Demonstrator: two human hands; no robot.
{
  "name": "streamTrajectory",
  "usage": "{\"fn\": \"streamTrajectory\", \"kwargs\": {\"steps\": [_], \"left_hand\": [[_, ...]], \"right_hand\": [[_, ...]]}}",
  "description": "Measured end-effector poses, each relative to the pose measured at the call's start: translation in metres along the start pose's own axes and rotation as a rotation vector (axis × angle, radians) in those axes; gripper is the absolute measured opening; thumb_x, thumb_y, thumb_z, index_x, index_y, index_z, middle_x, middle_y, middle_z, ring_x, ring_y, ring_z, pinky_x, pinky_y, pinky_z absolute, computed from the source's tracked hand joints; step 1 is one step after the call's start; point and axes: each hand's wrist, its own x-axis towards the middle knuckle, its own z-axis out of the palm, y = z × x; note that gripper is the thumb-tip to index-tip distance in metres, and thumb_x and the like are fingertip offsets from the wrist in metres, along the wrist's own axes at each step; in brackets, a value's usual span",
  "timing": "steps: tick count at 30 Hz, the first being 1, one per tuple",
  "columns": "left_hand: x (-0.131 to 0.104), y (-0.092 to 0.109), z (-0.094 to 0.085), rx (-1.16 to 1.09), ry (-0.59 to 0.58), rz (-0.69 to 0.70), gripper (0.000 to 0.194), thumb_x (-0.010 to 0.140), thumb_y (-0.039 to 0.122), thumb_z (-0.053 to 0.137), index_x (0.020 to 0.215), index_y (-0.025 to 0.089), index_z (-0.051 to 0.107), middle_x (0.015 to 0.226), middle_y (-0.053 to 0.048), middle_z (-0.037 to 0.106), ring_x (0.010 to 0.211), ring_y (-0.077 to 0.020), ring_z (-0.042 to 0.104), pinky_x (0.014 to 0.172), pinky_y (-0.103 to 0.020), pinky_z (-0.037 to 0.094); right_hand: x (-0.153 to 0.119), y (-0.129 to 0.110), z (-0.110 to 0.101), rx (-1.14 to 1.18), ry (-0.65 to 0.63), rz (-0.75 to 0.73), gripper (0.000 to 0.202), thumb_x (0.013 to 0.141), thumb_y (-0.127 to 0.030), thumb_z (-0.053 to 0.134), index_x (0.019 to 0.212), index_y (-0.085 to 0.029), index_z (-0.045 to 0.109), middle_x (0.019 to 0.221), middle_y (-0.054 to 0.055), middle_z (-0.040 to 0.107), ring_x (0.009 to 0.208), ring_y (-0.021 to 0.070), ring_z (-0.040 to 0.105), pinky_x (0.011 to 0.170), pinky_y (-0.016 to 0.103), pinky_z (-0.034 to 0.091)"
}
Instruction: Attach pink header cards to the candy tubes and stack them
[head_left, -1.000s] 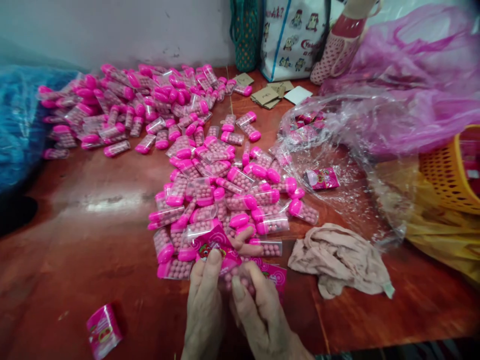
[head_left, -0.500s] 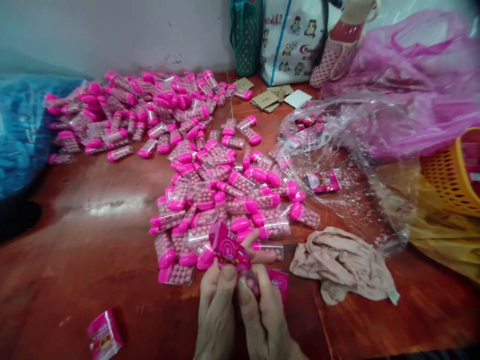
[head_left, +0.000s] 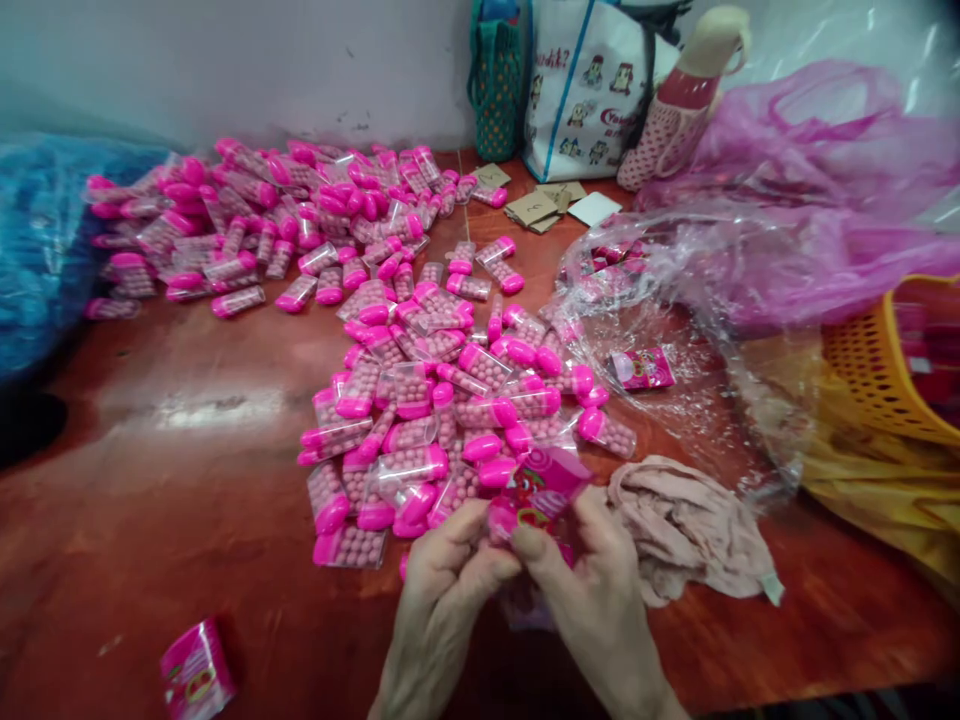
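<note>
A printed pink sleeve (head_left: 544, 487) is held between my two hands at the near edge of the bottle pile. My left hand (head_left: 454, 580) pinches its lower left side, where a container partly shows. My right hand (head_left: 585, 580) grips the sleeve from the right, thumb across its front. Clear plastic hangs below my fingers, partly hidden. Just beyond lie many clear bottles of pink balls with bright pink caps (head_left: 420, 400). Another printed pink packet (head_left: 196, 670) rests alone at the lower left.
More bottles (head_left: 247, 210) are heaped at the back left beside a blue plastic bag (head_left: 45, 250). A beige cloth (head_left: 694, 525) lies right of my hands. Behind it are clear plastic, a printed packet (head_left: 643, 369), a yellow basket (head_left: 874, 365) and a white bag (head_left: 589, 100).
My hands have moved right and spread slightly apart. The printed sleeve has shifted right and now leans the other way, covering more of the container.
</note>
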Motion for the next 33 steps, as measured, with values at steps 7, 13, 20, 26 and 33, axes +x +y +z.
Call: {"fn": "streamTrajectory", "kwargs": {"steps": [7, 13, 20, 26, 33], "left_hand": [[-0.006, -0.014, 0.009, -0.033, 0.085, -0.031, 0.015, 0.071, 0.021, 0.068, 0.085, 0.019, 0.067, 0.061, 0.001, 0.062, 0.053, -0.0112, 0.055, 0.051, -0.020, 0.045], [-0.006, -0.006, 0.012, 0.114, 0.086, 0.014, 0.012, 0.073, 0.024, 0.065, 0.083, 0.018, 0.067, 0.055, 0.003, 0.054, 0.047, -0.0089, 0.047, 0.043, -0.018, 0.036], [-0.004, -0.005, 0.023, 0.114, 0.068, 0.035, 0.017, 0.069, 0.022, 0.068, 0.086, 0.016, 0.066, 0.061, 0.001, 0.057, 0.053, -0.0114, 0.050, 0.049, -0.021, 0.038], [-0.005, -0.008, 0.030, 0.111, 0.135, 0.052, 0.021, 0.067, 0.017, 0.070, 0.086, 0.021, 0.060, 0.064, 0.001, 0.064, 0.054, -0.0120, 0.052, 0.052, -0.021, 0.039], [-0.002, -0.016, 0.027, 0.006, 0.219, -0.007, 0.035, 0.067, 0.024, 0.071, 0.100, 0.023, 0.062, 0.063, 0.000, 0.063, 0.046, -0.0105, 0.045, 0.046, -0.022, 0.037]], "right_hand": [[0.001, 0.001, 0.010, 0.224, 0.084, 0.263, 0.022, 0.078, -0.037, 0.064, 0.067, -0.019, 0.059, 0.051, -0.005, 0.056, 0.045, 0.0089, 0.052, 0.045, 0.019, 0.046], [0.002, 0.010, 0.006, 0.258, 0.011, 0.307, 0.015, 0.070, -0.031, 0.071, 0.071, -0.017, 0.065, 0.062, 0.000, 0.067, 0.055, 0.0140, 0.063, 0.053, 0.023, 0.052], [0.009, 0.011, -0.003, 0.533, -0.112, 0.318, 0.012, 0.074, -0.029, 0.065, 0.075, -0.017, 0.065, 0.060, 0.000, 0.063, 0.054, 0.0146, 0.059, 0.059, 0.028, 0.051], [0.007, 0.013, 0.002, 0.595, -0.083, 0.444, 0.010, 0.073, -0.026, 0.066, 0.075, -0.017, 0.064, 0.058, -0.002, 0.062, 0.051, 0.0138, 0.058, 0.053, 0.025, 0.050], [0.000, 0.013, 0.005, 0.526, -0.112, 0.481, 0.013, 0.074, -0.025, 0.067, 0.071, -0.013, 0.067, 0.060, 0.002, 0.067, 0.055, 0.0146, 0.062, 0.055, 0.023, 0.050]]}}
